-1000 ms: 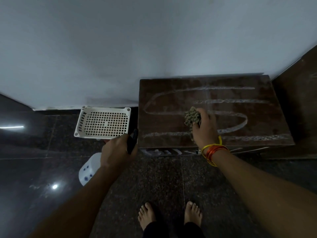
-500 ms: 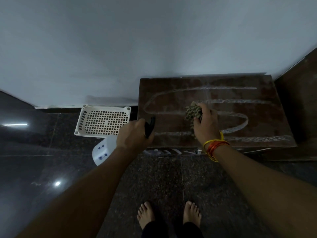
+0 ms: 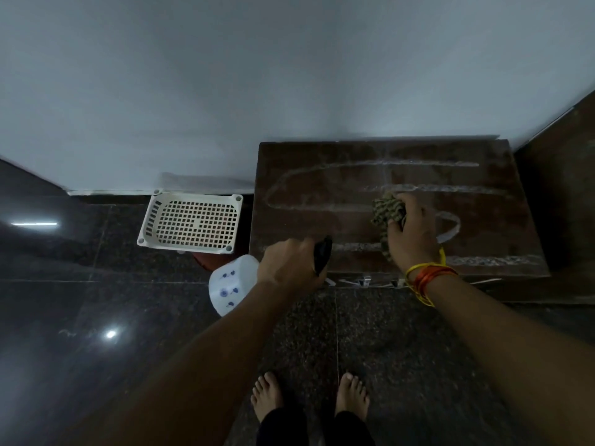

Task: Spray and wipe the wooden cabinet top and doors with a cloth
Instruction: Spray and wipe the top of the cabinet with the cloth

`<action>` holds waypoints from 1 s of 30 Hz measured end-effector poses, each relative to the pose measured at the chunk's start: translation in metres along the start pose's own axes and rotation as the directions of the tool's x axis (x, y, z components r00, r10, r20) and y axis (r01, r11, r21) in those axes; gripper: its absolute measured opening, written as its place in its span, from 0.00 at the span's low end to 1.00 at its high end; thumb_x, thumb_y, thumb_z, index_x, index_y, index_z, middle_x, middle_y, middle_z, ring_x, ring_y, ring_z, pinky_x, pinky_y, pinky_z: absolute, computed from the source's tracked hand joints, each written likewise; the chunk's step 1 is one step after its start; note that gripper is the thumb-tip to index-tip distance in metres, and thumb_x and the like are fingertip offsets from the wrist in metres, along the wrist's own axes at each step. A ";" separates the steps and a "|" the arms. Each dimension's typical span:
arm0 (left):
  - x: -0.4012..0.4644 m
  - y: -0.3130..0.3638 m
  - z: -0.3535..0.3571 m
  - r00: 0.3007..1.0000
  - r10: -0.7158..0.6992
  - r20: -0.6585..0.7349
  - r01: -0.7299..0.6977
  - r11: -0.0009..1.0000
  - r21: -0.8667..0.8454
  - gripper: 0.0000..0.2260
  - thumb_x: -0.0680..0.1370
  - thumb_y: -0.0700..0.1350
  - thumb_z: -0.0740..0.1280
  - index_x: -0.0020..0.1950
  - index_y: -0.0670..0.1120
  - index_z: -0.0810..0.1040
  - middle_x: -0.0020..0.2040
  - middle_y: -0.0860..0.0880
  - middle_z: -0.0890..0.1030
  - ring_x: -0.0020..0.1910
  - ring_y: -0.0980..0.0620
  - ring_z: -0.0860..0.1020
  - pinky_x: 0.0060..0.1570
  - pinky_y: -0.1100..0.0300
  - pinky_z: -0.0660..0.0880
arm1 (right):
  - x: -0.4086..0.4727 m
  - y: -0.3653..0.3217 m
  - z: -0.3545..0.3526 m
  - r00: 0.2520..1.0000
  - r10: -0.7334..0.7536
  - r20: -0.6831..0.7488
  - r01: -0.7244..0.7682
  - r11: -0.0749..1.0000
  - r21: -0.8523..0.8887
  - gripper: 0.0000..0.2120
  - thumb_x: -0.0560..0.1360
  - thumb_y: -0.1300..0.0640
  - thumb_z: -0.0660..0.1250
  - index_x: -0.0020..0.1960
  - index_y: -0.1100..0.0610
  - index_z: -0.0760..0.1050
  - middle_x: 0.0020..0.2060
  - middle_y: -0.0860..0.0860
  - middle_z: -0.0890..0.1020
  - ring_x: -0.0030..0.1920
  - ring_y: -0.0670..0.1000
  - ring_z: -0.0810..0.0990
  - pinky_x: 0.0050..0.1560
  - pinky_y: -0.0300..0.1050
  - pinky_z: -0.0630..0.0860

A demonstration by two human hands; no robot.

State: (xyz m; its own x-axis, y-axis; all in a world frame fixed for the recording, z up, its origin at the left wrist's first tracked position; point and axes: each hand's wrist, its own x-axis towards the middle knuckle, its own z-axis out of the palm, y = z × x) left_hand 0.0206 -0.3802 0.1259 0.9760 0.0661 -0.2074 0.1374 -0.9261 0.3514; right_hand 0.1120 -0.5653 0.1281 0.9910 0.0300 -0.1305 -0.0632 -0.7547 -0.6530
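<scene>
The dark wooden cabinet top [image 3: 322, 175] is streaked with long whitish looping spray lines. A bunched greenish cloth [image 3: 388, 210] is pressed onto its middle, and a white spray bottle [image 3: 230, 284] with a black head is held tilted just off its front-left corner.
</scene>
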 end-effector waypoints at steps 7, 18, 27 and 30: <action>-0.012 0.013 0.018 0.988 0.047 0.147 -0.054 0.998 0.040 0.17 0.78 0.58 0.62 0.57 0.48 0.76 0.48 0.46 0.82 0.45 0.44 0.81 0.41 0.56 0.73 | 0.000 0.014 -0.012 0.999 0.046 -0.008 -0.046 0.998 -0.029 0.22 0.78 0.65 0.61 0.70 0.53 0.65 0.66 0.62 0.64 0.60 0.64 0.71 0.57 0.50 0.72; 0.011 0.035 0.002 0.999 -0.047 0.027 0.048 0.997 -0.057 0.16 0.78 0.56 0.63 0.55 0.44 0.77 0.47 0.44 0.82 0.45 0.42 0.81 0.47 0.49 0.79 | 0.005 0.016 -0.020 0.999 0.036 -0.010 -0.036 0.999 -0.016 0.22 0.77 0.66 0.62 0.70 0.54 0.65 0.66 0.63 0.65 0.60 0.64 0.71 0.57 0.51 0.73; 0.047 0.031 -0.013 0.986 -0.163 -0.043 0.151 0.967 -0.207 0.13 0.76 0.55 0.65 0.40 0.45 0.78 0.37 0.43 0.81 0.37 0.41 0.81 0.41 0.48 0.80 | 0.012 0.018 -0.028 0.999 0.047 -0.010 -0.047 0.999 0.001 0.22 0.78 0.66 0.61 0.70 0.55 0.66 0.67 0.62 0.64 0.63 0.63 0.68 0.57 0.51 0.72; 0.049 0.028 -0.011 0.980 -0.183 -0.072 0.159 0.952 -0.261 0.12 0.75 0.54 0.66 0.34 0.50 0.73 0.33 0.46 0.79 0.33 0.42 0.79 0.37 0.50 0.79 | 0.015 0.020 -0.028 0.999 0.047 -0.009 -0.047 0.999 0.002 0.22 0.77 0.66 0.61 0.70 0.55 0.66 0.67 0.62 0.64 0.63 0.63 0.68 0.58 0.52 0.72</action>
State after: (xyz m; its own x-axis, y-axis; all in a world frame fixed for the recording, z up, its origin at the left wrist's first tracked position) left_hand 0.0745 -0.3983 0.1358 0.9439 0.2614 -0.2017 0.3298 -0.7745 0.5398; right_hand 0.1290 -0.5983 0.1336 0.9879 -0.0115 -0.1546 -0.1101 -0.7540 -0.6476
